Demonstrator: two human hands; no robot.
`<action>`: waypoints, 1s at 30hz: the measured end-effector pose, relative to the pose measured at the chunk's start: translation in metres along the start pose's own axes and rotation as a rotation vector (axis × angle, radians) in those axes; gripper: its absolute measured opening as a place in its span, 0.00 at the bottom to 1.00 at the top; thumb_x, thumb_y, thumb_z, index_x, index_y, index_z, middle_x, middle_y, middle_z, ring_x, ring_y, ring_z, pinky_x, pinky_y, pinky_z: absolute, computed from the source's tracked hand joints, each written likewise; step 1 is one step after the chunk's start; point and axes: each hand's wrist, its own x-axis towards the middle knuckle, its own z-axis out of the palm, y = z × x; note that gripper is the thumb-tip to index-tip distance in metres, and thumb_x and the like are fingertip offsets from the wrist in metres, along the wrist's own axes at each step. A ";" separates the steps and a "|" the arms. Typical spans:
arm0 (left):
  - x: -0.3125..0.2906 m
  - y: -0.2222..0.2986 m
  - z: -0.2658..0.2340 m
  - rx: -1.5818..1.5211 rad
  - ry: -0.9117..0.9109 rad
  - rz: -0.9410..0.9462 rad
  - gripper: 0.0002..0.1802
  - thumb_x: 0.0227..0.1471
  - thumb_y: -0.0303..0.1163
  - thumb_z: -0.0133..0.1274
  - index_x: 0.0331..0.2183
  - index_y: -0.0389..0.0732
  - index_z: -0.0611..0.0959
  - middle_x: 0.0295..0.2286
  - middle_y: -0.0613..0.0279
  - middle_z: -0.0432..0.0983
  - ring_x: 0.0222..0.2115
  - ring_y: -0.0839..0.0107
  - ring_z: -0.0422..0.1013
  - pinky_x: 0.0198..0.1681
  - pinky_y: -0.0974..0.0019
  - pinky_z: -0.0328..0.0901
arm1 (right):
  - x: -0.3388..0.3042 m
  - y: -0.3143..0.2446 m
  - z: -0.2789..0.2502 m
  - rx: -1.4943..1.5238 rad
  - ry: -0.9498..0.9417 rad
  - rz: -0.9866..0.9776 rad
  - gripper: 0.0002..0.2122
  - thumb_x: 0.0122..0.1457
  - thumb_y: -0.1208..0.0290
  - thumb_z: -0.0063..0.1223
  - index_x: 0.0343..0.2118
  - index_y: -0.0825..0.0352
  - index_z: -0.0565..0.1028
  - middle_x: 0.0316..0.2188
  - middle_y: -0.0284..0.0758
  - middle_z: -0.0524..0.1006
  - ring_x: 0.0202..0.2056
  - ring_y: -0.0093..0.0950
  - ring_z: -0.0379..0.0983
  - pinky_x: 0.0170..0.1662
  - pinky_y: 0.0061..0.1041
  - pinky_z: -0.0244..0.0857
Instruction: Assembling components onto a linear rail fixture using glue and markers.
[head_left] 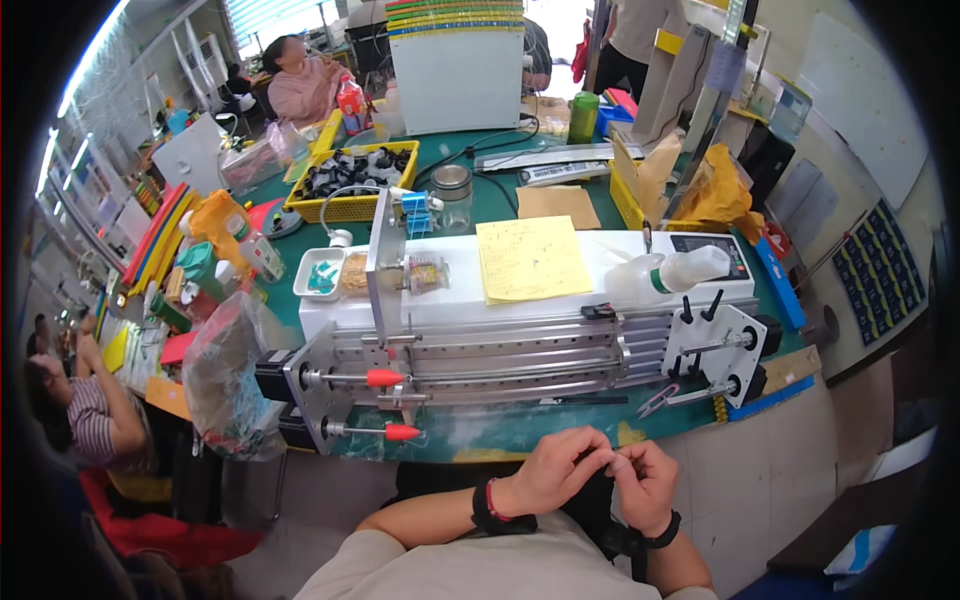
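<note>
My left hand (562, 468) and my right hand (646, 484) meet in front of my body, just off the bench's near edge. Both are closed, thumbs and fingertips pinched together. Whatever lies between them, if anything, is too small to make out. Beyond them stands a long white machine (385, 305) with metal rails (500, 345) along its near side. Two red conical tips (384, 378) sit on its left spindles. Closest to my right hand on the bench are small pinkish thread snips (657, 401), and a thin dark tool (590, 400) lies left of them.
A yellow note sheet (535, 258) and a clear squeeze bottle (690, 268) rest on the machine. Behind are a yellow basket of black parts (412, 158), a glass jar (453, 195) and a white cabinet (457, 85). A plastic bag (232, 375) bulges at left. Other people sit farther off.
</note>
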 end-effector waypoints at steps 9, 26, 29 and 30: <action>0.009 -0.001 -0.008 0.054 0.025 0.046 0.05 0.61 0.20 0.60 0.40 0.33 0.82 0.36 0.56 0.80 0.35 0.68 0.76 0.41 0.67 0.71 | 0.061 0.013 -0.058 -0.021 0.621 0.002 0.08 0.71 0.74 0.58 0.33 0.69 0.75 0.24 0.28 0.78 0.27 0.13 0.71 0.31 0.18 0.66; 0.027 0.006 0.008 -0.050 -0.118 0.099 0.05 0.61 0.19 0.60 0.39 0.33 0.79 0.37 0.59 0.77 0.37 0.73 0.74 0.45 0.69 0.69 | 0.157 0.014 -0.124 0.023 0.402 0.077 0.08 0.65 0.72 0.61 0.29 0.70 0.79 0.20 0.27 0.76 0.20 0.14 0.69 0.24 0.17 0.58; 0.034 0.003 0.011 -0.106 -0.155 0.060 0.05 0.62 0.19 0.60 0.39 0.33 0.79 0.37 0.61 0.77 0.37 0.75 0.73 0.46 0.69 0.69 | 0.154 -0.006 -0.126 0.232 0.299 0.271 0.08 0.61 0.74 0.61 0.27 0.70 0.80 0.20 0.27 0.76 0.21 0.15 0.66 0.25 0.20 0.58; 0.039 0.004 0.013 -0.140 -0.190 0.029 0.05 0.63 0.20 0.59 0.41 0.33 0.79 0.39 0.61 0.78 0.39 0.75 0.74 0.48 0.69 0.69 | 0.153 -0.005 -0.127 0.232 0.304 0.269 0.08 0.61 0.74 0.61 0.27 0.70 0.80 0.20 0.27 0.76 0.21 0.15 0.66 0.25 0.20 0.58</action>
